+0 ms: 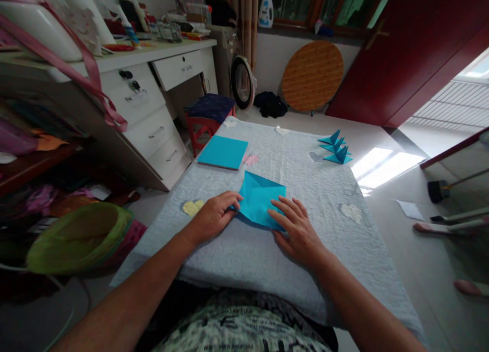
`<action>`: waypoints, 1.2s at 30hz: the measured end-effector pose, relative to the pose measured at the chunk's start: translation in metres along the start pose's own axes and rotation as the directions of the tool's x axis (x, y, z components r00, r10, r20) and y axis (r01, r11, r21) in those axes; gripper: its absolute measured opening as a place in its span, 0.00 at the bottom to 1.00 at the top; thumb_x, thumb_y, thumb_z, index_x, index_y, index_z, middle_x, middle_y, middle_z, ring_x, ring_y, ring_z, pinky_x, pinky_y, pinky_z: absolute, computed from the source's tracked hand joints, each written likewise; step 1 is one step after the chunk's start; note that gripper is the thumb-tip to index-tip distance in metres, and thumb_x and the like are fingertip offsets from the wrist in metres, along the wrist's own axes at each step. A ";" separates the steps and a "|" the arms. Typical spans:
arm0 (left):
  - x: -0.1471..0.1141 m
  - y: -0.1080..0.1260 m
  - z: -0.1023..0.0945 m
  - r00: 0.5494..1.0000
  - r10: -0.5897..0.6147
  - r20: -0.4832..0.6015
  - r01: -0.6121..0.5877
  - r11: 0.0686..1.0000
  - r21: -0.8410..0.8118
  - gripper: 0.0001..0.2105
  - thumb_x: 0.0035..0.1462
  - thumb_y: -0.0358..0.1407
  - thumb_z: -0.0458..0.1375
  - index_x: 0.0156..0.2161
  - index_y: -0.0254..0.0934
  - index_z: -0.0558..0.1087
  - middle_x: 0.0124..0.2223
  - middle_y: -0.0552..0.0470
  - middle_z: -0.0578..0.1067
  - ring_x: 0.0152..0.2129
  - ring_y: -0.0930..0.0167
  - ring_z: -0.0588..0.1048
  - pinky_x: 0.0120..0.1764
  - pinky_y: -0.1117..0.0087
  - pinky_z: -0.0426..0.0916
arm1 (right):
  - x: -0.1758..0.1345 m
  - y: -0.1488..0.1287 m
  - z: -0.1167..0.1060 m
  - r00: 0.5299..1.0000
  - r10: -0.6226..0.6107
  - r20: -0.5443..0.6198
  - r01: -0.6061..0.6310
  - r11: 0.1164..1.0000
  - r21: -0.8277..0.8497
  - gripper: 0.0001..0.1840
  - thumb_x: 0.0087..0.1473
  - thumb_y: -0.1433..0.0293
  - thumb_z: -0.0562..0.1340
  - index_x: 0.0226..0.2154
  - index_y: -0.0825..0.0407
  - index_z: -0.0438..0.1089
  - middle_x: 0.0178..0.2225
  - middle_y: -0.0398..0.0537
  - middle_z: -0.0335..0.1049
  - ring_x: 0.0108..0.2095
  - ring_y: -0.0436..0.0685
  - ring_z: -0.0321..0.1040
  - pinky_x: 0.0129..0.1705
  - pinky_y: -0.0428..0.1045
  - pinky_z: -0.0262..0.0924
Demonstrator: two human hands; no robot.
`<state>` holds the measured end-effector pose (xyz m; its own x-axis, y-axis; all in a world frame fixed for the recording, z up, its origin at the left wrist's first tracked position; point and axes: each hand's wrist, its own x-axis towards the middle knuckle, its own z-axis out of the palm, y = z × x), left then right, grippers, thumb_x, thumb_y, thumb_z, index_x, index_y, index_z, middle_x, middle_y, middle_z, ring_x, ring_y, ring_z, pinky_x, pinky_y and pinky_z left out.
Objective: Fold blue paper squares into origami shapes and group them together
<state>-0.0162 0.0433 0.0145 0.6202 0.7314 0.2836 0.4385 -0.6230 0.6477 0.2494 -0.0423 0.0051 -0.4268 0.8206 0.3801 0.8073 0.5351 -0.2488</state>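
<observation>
A creased sheet of blue origami paper [260,199] lies on the cloth-covered table [229,250] in front of me, its left corner bent up a little. My left hand [214,212] pinches that left corner between thumb and fingers. On the paper's right side rests my right hand [292,222], fingers spread and stretched out, with the thumb by the lower edge. Beyond the sheet, to the left, sits a stack of blue paper [223,152]. Several folded blue paper pieces [336,148] stand in a row at the table's far right.
A red stool [210,112] with a dark cushion touches the far left side. Left of the table are a white desk [141,92] and a lined waste bin [76,235]. A round wooden board [313,74] leans on the back wall; a broom [439,190] is at right.
</observation>
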 end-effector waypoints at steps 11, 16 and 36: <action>-0.010 0.003 0.004 0.997 0.073 0.020 -0.076 0.938 0.337 0.15 0.51 0.20 0.53 0.42 0.35 0.75 0.58 0.40 0.71 0.62 0.57 0.63 0.62 0.48 0.61 | 0.004 -0.004 0.001 0.990 -0.135 -0.029 0.137 0.983 0.118 0.14 0.66 0.71 0.55 0.45 0.49 0.75 0.44 0.52 0.78 0.47 0.58 0.72 0.51 0.57 0.64; -0.026 0.024 0.012 0.990 0.136 0.044 -0.142 0.898 0.417 0.10 0.56 0.25 0.59 0.41 0.39 0.77 0.60 0.44 0.70 0.58 0.57 0.64 0.58 0.52 0.65 | 0.008 -0.014 -0.001 0.985 -0.167 -0.047 0.172 0.974 0.147 0.15 0.68 0.70 0.52 0.40 0.51 0.75 0.36 0.51 0.79 0.39 0.56 0.73 0.42 0.54 0.62; -0.031 0.008 0.024 0.993 0.106 -0.055 -0.080 0.933 0.351 0.10 0.61 0.25 0.55 0.41 0.36 0.78 0.52 0.43 0.75 0.48 0.63 0.76 0.50 0.62 0.74 | 0.002 -0.016 0.004 0.965 -0.243 -0.101 0.256 0.956 0.144 0.08 0.61 0.74 0.57 0.40 0.53 0.71 0.40 0.55 0.77 0.43 0.61 0.71 0.43 0.55 0.65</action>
<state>-0.0161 0.0087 -0.0063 0.6262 0.6754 0.3896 0.5879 -0.7372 0.3331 0.2341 -0.0484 0.0067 -0.5671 0.6412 0.5170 0.6035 0.7507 -0.2690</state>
